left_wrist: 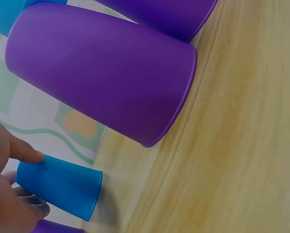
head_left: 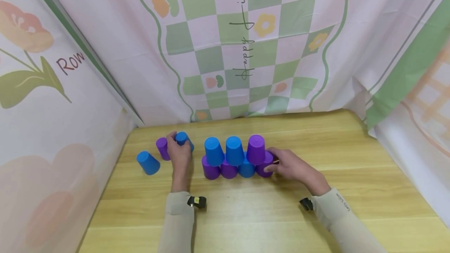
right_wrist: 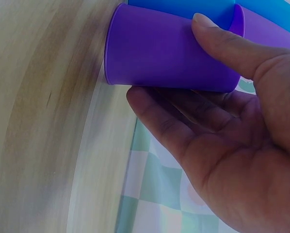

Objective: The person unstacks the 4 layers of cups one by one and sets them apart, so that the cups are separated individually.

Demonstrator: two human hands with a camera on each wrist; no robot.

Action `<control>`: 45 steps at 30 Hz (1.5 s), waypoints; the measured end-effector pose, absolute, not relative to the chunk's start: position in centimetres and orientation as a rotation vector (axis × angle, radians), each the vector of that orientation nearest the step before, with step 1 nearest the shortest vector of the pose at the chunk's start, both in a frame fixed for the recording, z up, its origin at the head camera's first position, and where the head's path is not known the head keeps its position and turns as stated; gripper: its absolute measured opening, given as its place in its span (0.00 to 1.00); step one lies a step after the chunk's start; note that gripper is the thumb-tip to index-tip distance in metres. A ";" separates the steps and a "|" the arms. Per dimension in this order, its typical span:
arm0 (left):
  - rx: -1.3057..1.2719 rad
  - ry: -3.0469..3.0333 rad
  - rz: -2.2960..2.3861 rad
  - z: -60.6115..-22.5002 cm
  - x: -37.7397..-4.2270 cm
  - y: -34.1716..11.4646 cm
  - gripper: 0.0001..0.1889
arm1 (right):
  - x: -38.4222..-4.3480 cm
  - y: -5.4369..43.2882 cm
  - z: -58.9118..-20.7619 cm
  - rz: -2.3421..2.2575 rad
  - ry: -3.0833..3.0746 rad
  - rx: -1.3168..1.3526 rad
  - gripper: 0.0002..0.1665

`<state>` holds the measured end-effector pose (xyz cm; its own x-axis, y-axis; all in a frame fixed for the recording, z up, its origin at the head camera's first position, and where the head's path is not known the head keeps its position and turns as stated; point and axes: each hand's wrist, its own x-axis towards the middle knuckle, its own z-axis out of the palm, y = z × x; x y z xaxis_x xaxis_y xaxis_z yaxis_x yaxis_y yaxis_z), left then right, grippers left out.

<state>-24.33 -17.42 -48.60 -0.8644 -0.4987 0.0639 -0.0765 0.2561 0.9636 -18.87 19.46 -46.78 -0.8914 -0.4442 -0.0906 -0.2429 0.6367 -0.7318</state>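
Note:
In the head view, my left hand [head_left: 180,155] grips an upside-down blue cup [head_left: 182,138] at the back left, thumb on one side and fingers round the other. That blue cup [left_wrist: 60,187] also shows in the left wrist view. My right hand [head_left: 290,163] holds the right-end purple cup [head_left: 264,167] of a bottom row, thumb on its near side and fingers along its far side. Above this row stand a left blue cup [head_left: 214,151], a middle blue cup [head_left: 234,150] and a right purple cup [head_left: 256,149], all upside down.
Left of my left hand stand a purple cup [head_left: 163,148] and a blue cup [head_left: 148,163]. The bottom row also has purple cups [head_left: 211,169] and a blue one [head_left: 246,170]. Behind the wooden table [head_left: 246,214] hangs a patterned curtain [head_left: 246,50]; more cloth flanks both sides.

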 end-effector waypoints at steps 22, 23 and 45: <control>0.350 -2.151 -1.719 -43.5 -22.2 -17.3 0.29 | -18.8 19.1 -46.7 -1.103 2.602 -0.557 0.24; 0.335 -2.148 -1.719 -43.2 -22.0 -17.2 0.28 | -18.8 19.2 -46.7 -1.105 2.600 -0.559 0.25; -0.511 -2.357 -1.797 -39.7 -18.1 -16.9 0.24 | -19.2 19.3 -46.8 -1.092 2.608 -0.569 0.24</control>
<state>-18.08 -16.91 -39.74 -0.9336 0.1852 0.3067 0.3448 0.2317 0.9096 -19.18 19.29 -46.85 -0.8907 -0.4470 -0.0831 -0.2543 0.6414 -0.7238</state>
